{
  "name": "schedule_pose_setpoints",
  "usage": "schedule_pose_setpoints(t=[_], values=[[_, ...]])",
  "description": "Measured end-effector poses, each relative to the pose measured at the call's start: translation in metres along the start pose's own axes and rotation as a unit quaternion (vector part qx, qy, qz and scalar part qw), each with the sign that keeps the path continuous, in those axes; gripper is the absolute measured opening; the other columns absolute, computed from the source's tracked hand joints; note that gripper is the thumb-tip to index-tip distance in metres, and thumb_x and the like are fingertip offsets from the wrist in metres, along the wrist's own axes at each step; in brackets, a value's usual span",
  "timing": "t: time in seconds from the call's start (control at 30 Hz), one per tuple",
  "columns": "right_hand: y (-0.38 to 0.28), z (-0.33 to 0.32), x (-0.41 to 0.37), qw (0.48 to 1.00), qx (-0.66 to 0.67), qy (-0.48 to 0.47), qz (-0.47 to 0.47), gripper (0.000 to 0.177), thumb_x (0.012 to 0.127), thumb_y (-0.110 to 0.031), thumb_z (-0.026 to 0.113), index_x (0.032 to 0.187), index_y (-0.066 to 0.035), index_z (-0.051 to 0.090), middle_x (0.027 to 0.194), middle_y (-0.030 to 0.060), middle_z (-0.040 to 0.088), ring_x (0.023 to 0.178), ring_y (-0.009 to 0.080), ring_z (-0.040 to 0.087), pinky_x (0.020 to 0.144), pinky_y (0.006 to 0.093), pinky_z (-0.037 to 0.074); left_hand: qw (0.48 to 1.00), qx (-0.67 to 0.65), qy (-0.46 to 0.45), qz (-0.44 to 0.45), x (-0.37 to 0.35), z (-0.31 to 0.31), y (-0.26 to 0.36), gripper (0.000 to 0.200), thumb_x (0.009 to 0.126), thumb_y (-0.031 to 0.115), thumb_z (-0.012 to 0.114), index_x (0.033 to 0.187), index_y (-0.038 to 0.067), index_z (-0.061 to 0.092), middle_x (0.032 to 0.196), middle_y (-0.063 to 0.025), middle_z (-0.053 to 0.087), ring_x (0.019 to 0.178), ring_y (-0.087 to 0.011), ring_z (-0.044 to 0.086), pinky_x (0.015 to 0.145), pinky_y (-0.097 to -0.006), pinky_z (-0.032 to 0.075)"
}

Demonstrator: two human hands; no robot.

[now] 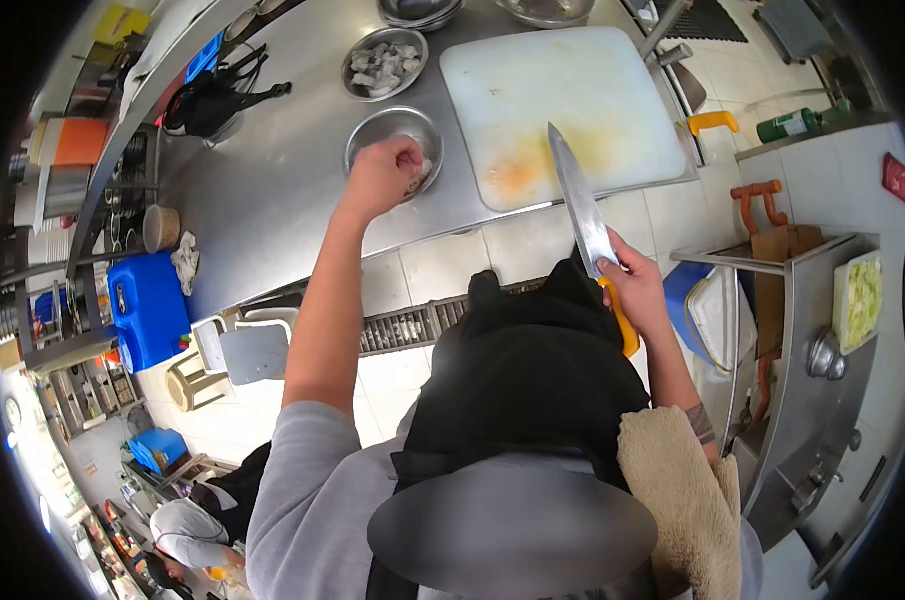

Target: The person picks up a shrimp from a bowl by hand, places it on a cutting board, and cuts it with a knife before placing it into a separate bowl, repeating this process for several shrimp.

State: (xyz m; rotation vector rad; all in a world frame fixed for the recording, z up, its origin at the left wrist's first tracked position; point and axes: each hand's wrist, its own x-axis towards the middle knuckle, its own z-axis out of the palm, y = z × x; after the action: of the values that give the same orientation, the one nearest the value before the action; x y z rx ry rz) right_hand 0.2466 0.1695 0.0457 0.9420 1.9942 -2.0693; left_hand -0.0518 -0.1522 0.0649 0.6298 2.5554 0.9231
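Note:
My left hand reaches over a small steel bowl, its fingers curled together inside the rim. Some pale bits show beside the fingertips; what the fingers pinch is hidden. In my right hand is a large chef's knife with a yellow handle, its blade pointing forward over the near edge of the white cutting board. Orange and yellow stains mark the board. Behind the first bowl stands another steel bowl with greyish raw pieces that look like shrimp.
The steel table carries more bowls at the back and a black strapped item at the left. A blue jug stands left of the table. At right is a steel counter with a tray of cut greens. Another person is behind, lower left.

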Motion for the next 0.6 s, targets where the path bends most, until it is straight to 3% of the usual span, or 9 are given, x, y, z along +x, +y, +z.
schedule_pose_setpoints(t=[0.17,0.23,0.37,0.43,0.6], values=[[0.007,-0.009,0.003,1.0,-0.001,0.007,0.008,0.055,0.106,-0.006,0.069,0.16,-0.009,0.062,0.1,0.0021,0.071,0.059,0.0089,0.058,0.056,0.0266,0.05,0.997,0.032,0.071,0.004,0.012,0.0,0.027,0.022,0.091,0.011,0.083,0.111,0.004,0.077,0.093,-0.0081,0.079,0.088,-0.0215,0.073,0.084,-0.0378,0.058],[0.007,-0.013,0.002,1.0,-0.002,0.007,-0.001,0.054,0.106,-0.006,0.069,0.16,-0.009,0.063,0.099,0.002,0.071,0.059,0.0089,0.058,0.056,0.0266,0.05,0.985,0.154,-0.076,-0.012,0.009,0.005,0.011,0.028,0.089,0.014,0.085,0.116,0.005,0.078,0.094,-0.0093,0.08,0.092,-0.0223,0.075,0.087,-0.0385,0.059],[0.013,-0.019,-0.002,1.0,0.009,0.023,-0.008,0.054,0.106,-0.006,0.069,0.16,-0.009,0.063,0.097,0.0021,0.071,0.059,0.0088,0.058,0.056,0.0266,0.05,0.988,0.119,-0.099,0.024,0.0,0.019,-0.013,0.03,0.089,0.019,0.086,0.116,0.005,0.08,0.095,-0.01,0.08,0.095,-0.0233,0.076,0.088,-0.039,0.059],[0.015,-0.02,-0.003,0.999,0.015,0.03,0.0,0.054,0.106,-0.006,0.069,0.16,-0.009,0.063,0.097,0.0021,0.071,0.059,0.0088,0.058,0.056,0.0265,0.05,0.991,0.083,-0.093,-0.052,-0.005,0.015,0.0,0.027,0.086,0.019,0.088,0.107,0.004,0.082,0.102,-0.0138,0.082,0.096,-0.0309,0.078,0.087,-0.0415,0.06],[0.018,-0.019,-0.002,0.999,0.033,0.033,0.003,0.054,0.106,-0.005,0.068,0.16,-0.008,0.063,0.097,0.0015,0.071,0.059,0.0088,0.058,0.056,0.0264,0.05,0.997,0.053,0.018,-0.058,-0.011,0.005,0.034,0.026,0.087,0.02,0.089,0.105,0.003,0.082,0.097,-0.0119,0.081,0.089,-0.0243,0.078,0.083,-0.0383,0.06]])
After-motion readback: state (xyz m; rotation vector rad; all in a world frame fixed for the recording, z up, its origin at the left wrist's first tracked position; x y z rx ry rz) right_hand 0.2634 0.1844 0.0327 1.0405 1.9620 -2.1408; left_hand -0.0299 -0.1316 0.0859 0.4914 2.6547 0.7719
